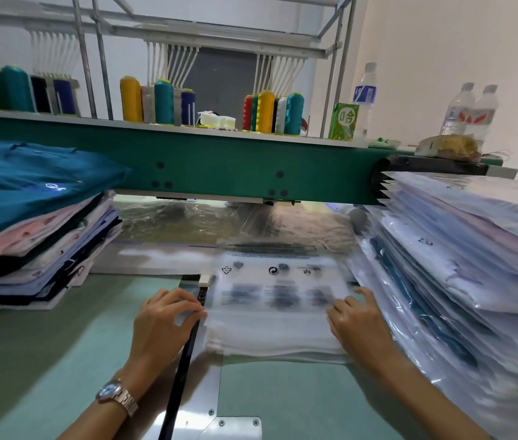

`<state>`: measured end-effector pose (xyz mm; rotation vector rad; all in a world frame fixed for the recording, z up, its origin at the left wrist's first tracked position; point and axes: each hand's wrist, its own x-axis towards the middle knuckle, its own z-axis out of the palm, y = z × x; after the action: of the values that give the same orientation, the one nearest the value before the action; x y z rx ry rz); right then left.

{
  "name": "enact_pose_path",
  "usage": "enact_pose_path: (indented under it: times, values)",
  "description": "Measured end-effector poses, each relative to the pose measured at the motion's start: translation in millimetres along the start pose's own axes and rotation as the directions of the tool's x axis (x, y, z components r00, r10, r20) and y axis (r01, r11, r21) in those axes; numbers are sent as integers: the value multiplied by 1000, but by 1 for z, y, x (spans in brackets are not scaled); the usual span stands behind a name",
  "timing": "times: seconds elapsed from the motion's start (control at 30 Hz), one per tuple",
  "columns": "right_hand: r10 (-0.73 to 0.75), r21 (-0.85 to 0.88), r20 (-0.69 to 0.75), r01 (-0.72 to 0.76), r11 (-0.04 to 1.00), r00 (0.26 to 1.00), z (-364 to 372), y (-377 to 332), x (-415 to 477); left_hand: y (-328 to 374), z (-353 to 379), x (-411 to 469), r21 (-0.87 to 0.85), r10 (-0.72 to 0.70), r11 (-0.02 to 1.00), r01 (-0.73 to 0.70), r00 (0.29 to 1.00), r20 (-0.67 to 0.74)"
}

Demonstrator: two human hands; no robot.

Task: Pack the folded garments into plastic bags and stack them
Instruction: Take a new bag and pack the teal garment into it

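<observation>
A frosted plastic bag with black printed symbols lies flat on a stack of empty bags in the middle of the green table. My left hand pinches the bag's left edge between thumb and fingers. My right hand grips its right edge with curled fingers. A pile of folded garments, teal shirt on top, stands at the left. A tall stack of bagged garments rises at the right, close to my right hand.
A green machine beam crosses behind the bags, carrying thread spools, a green drink carton and water bottles. Loose clear plastic lies under the beam. A black bar and metal plate sit on the table near my left wrist.
</observation>
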<state>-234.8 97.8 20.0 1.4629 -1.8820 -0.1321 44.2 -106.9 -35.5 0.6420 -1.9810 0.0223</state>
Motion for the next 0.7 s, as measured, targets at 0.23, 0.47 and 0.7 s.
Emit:
enact_pose_path:
  times: [0.23, 0.47, 0.7]
  values:
    - [140, 8, 85, -141, 990, 986, 3, 31, -12, 3, 0, 1, -14, -38, 999, 38, 999, 7]
    - [177, -8, 243, -181, 984, 954, 2, 34, -13, 4, -2, 0, -20, -70, 997, 70, 997, 19]
    - [78, 379, 202, -151, 913, 976, 0, 8, 4, 8, 3, -6, -218, -149, 961, 167, 984, 96]
